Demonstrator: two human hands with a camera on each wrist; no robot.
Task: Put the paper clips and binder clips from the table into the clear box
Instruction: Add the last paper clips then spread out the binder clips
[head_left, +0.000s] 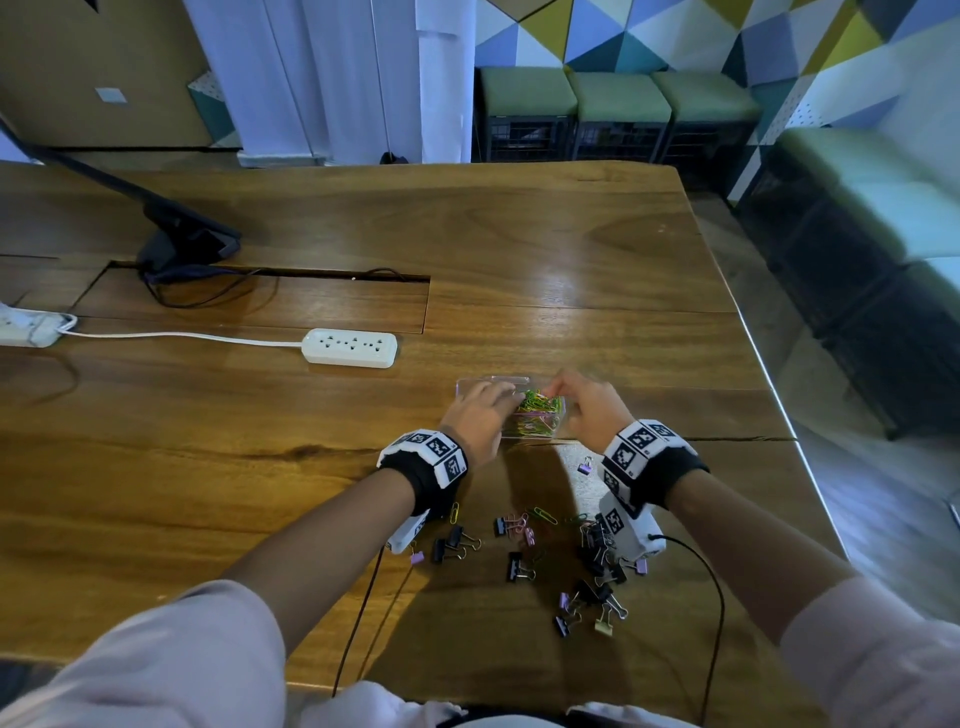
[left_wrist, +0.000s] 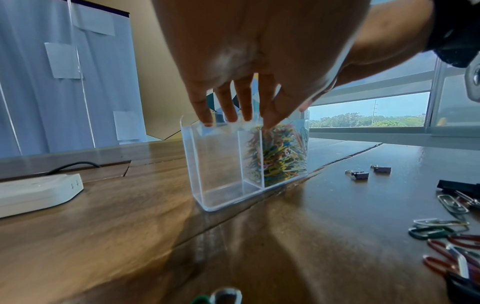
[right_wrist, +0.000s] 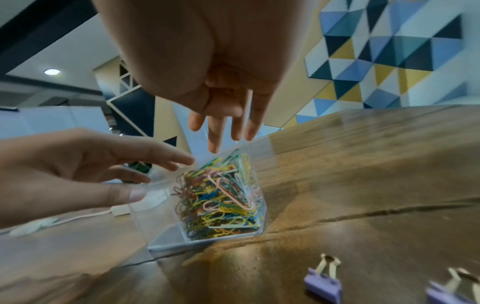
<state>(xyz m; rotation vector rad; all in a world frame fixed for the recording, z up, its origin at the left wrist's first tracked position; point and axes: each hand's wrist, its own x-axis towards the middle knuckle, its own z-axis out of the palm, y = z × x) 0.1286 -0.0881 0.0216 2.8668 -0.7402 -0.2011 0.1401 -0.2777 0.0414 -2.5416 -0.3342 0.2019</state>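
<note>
Over the clear box (left_wrist: 221, 164), my left hand (head_left: 480, 415) holds straight, slightly spread fingers (left_wrist: 228, 102) at its rim; my right hand (right_wrist: 221, 82) hangs open-fingered above the heaped paper clips (right_wrist: 221, 197). Binder clips (head_left: 597, 561) lie scattered on the table (head_left: 208, 467) nearer me.
</note>
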